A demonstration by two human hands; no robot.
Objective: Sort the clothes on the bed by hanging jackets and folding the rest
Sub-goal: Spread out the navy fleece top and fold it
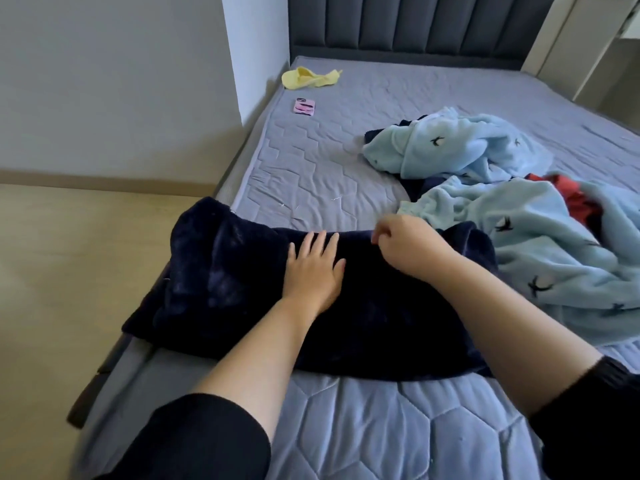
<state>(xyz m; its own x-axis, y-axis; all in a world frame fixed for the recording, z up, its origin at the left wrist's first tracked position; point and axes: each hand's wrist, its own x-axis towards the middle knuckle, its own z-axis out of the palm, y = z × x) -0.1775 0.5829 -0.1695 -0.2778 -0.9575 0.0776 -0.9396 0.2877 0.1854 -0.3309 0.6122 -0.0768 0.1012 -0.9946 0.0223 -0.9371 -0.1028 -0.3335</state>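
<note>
Dark blue cloth: one, at the near left edge of the bed.
Left hand: flat on it, fingers straight, a little apart.
Right hand: fingers curled, pinching its far edge.
Light blue clothes: two heaps, right side.
Red cloth: one, in the nearer heap.
Yellow cloth: one, far left corner.
Pink phone: one, left edge.

left hand lies flat, fingers spread; right hand curled (grip unclear).
</note>
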